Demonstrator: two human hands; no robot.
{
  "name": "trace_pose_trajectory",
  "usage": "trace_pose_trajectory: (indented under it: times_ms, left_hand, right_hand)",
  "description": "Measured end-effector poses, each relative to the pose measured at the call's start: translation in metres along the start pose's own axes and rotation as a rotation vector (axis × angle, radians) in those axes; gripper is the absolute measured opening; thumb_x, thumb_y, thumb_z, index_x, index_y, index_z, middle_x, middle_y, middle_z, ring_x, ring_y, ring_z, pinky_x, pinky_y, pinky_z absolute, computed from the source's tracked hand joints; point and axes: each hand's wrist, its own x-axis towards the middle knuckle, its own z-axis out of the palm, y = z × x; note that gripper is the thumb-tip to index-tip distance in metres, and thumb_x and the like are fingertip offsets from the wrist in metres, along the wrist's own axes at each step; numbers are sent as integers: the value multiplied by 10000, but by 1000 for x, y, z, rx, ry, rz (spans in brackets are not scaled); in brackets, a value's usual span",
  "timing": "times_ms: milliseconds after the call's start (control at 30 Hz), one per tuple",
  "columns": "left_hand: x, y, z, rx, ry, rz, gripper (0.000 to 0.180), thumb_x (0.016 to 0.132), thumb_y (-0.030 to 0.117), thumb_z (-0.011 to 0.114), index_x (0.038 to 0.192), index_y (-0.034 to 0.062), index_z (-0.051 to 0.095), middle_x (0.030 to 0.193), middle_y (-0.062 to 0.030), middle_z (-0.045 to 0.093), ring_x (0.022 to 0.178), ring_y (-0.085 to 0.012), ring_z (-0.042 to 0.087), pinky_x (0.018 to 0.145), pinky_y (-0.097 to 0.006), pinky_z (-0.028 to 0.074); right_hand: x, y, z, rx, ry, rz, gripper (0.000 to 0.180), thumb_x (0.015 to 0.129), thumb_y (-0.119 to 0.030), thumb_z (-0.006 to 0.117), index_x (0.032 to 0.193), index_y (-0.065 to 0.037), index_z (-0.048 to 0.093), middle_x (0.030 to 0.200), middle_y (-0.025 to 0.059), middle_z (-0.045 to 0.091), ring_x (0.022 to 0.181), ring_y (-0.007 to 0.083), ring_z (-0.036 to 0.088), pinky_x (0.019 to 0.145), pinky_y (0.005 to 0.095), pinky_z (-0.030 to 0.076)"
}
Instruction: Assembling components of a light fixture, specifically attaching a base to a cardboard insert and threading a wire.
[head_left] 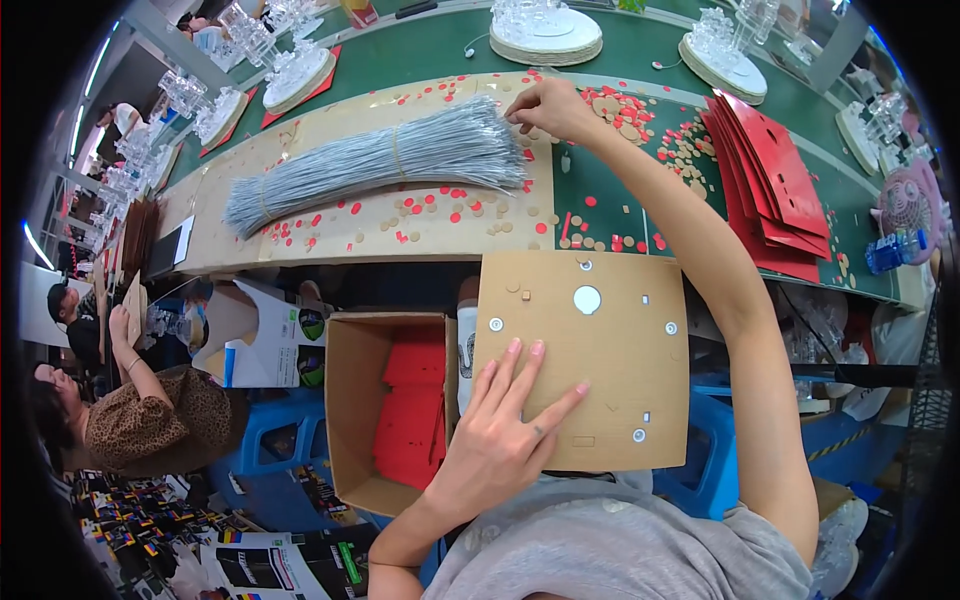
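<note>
While the left hand lies flat, fingers spread, on the stiff, light cardboard panel, the right hand pinches thin, springy wires from the silver wire bundle; best taken near their ends.

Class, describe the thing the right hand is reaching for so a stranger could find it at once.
Start at the green workbench. On its long cardboard sheet lies a bundle of grey wires, the right hand at its end. Unlike the scattered paper dots, it is long and metallic.

Wearer: grey heathered short-sleeved T-shirt, sleeve ending at the upper arm. Both forearms bare. Left hand and right hand bare, no gloves, rings or watch visible. Nails short, pale pink.
</note>
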Motion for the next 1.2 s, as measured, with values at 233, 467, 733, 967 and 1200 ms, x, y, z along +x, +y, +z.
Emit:
trace_pose_trajectory:
  times_ms: [233,467,733,967,1200]
  left_hand:
    - [7,5,-2,1,-42,66,621,805,457,809,1371,250,662,1542,-281,420,1419,-534,383,1130,-595,367]
    - [8,13,-3,48,-206,207,887,744,466,859,1452,38,539,1524,-232,465,1444,-408,415,1143,-577,367]
    - [20,18,3,28,-150,255,811,651,197,887,1413,146,614,1520,-238,464,1384,-419,479,1148,-494,397]
    - [21,19,4,107,-139,284,710,707,172,848,1388,205,650,1537,-182,474,1414,-440,434,1149,-495,392]
    - [15,27,11,141,-189,306,631,814,217,787,1420,249,616,1551,-120,474,1446,-460,373,1145,-609,331]
  right_hand:
    - [-57,16,-30,542,210,321,225,981,-230,668,1098,-38,684,1100,69,730,953,132,712,698,252,512]
    - [-275,-11,-66,1038,884,-18,261,1070,-170,481,1205,15,606,1396,196,591,1257,266,589,974,337,488]
    - [-610,-69,-135,1143,1438,-359,256,1061,-54,487,1222,142,525,1231,236,630,1099,273,650,969,346,572]
    - [-732,-212,-204,648,1160,-530,210,1056,-56,480,1184,97,547,1141,187,606,1060,241,599,925,331,502]
    - [-499,-164,-85,-148,812,146,192,917,31,640,1082,-21,723,1005,97,677,818,167,677,700,266,546]
